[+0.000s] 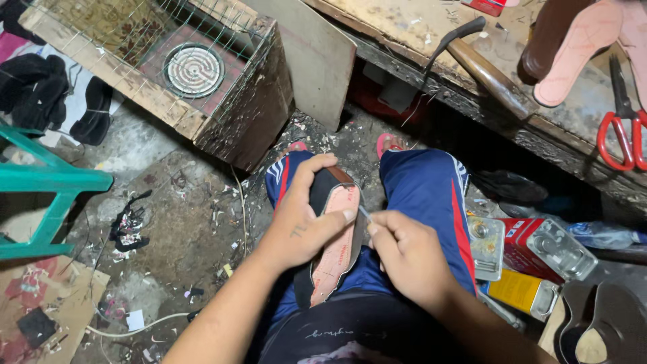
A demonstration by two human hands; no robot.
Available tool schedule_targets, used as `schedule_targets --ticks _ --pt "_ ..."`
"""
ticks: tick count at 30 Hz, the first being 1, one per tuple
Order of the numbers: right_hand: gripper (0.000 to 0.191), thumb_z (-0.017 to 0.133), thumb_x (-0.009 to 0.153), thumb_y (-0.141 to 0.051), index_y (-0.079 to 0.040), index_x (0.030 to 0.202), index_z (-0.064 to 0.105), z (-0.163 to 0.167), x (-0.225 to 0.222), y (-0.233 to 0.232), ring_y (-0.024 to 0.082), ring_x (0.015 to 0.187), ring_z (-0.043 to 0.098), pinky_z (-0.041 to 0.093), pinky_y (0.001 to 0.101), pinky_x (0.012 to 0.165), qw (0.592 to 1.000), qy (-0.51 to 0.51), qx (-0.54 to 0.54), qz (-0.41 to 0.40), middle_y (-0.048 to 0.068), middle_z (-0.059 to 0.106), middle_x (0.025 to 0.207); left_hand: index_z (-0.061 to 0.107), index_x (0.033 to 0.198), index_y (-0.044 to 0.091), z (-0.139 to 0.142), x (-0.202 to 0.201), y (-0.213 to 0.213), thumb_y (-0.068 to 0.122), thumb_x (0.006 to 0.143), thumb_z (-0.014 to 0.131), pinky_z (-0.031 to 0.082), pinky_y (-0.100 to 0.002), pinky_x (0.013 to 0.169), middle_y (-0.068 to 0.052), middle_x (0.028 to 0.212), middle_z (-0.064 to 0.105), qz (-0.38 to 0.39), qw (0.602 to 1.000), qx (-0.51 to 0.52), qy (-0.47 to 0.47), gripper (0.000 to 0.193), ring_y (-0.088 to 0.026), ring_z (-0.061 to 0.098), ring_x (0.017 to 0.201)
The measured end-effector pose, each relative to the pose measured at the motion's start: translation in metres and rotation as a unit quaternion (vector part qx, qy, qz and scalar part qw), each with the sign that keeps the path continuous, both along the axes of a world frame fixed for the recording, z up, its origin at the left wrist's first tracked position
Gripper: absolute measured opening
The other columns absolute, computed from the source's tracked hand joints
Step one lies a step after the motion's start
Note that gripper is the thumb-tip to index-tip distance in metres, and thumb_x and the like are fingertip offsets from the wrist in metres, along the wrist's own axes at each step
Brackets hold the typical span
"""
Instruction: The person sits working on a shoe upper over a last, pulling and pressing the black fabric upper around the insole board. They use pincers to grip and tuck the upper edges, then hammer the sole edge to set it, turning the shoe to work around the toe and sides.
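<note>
Worn wooden workbench (pixel 431 30) runs along the top right, and everything sits off it: a hammer (pixel 482 67) lies across its front edge, pink insoles (pixel 579 50) just right of that, red-handled scissors (pixel 623 131) farther right. Below the bench, metal tins (pixel 539 253) rest on the littered concrete floor (pixel 175 209).

The right hand (pixel 408 253) hides most of its thin tool (pixel 364 214); red scissors (pixel 623 135) are cut off.

The person is wearing blue track trousers (pixel 428 189) with red and white side stripes, a dark shirt (pixel 337 334) bearing pale script across its front, and pink sandals (pixel 389 143). Both forearms are showing bare, and the left hand (pixel 296 226) is carrying a small dark mark.
</note>
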State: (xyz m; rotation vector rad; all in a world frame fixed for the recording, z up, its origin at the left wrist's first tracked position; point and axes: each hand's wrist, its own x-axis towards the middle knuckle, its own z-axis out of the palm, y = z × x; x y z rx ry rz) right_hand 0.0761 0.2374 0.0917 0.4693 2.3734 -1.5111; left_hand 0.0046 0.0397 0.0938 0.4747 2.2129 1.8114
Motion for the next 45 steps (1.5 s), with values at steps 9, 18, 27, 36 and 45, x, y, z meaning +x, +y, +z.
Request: schedule_targets --ticks 9,18,27,36,45 --pt "0.013 0.068 0.096 -0.012 -0.003 0.105 0.07 0.026 -0.017 0.018 0.028 0.08 0.068 0.053 0.0366 0.071 0.863 0.414 0.252 0.142 0.012 0.068 0.088 0.038 0.15 0.007 -0.006 0.002 0.01 0.018 0.087 0.072 0.048 -0.033 0.107 -0.012 0.129 0.064 -0.105 0.991 0.069 -0.047 0.072 -0.02 0.061 0.12" --pt "0.011 0.068 0.091 -0.017 -0.008 0.095 0.074 0.05 -0.042 0.062 0.022 0.074 0.074 0.057 0.0324 0.067 0.941 0.217 0.06 0.254 0.003 0.073 0.083 0.045 0.149 0.007 -0.01 -0.009 0.021 0.014 0.085 0.077 0.042 -0.033 0.114 -0.008 0.14 0.057 -0.245 0.946 0.165 -0.136 0.072 -0.017 0.053 0.13" --pt "0.017 0.077 0.086 -0.018 -0.006 0.097 0.076 0.099 -0.015 0.048 0.027 0.069 0.065 0.049 0.0389 0.06 0.769 0.452 0.337 0.3 0.007 0.066 0.076 0.05 0.142 0.008 -0.053 -0.006 0.053 0.018 0.081 0.081 0.046 -0.033 0.106 -0.01 0.131 0.06 -0.121 0.991 -0.048 0.039 0.069 -0.019 0.057 0.124" --pt "0.022 0.078 0.082 -0.015 -0.005 0.101 0.075 0.078 -0.034 0.07 0.016 0.076 0.065 0.05 0.0294 0.067 0.932 0.272 0.172 0.163 0.009 0.067 0.085 0.05 0.142 0.005 -0.05 -0.016 0.03 0.02 0.081 0.079 0.037 -0.038 0.117 -0.016 0.139 0.056 -0.16 0.985 0.07 0.008 0.069 -0.031 0.051 0.136" --pt "0.011 0.069 0.092 -0.01 -0.002 0.099 0.072 0.013 -0.045 0.04 0.014 0.086 0.068 0.053 0.0277 0.076 0.945 0.285 0.02 0.158 0.006 0.07 0.095 0.056 0.14 0.0 -0.026 -0.006 0.015 0.019 0.091 0.069 0.034 -0.04 0.124 -0.017 0.143 0.055 -0.152 0.984 0.088 0.034 0.054 -0.03 0.049 0.142"
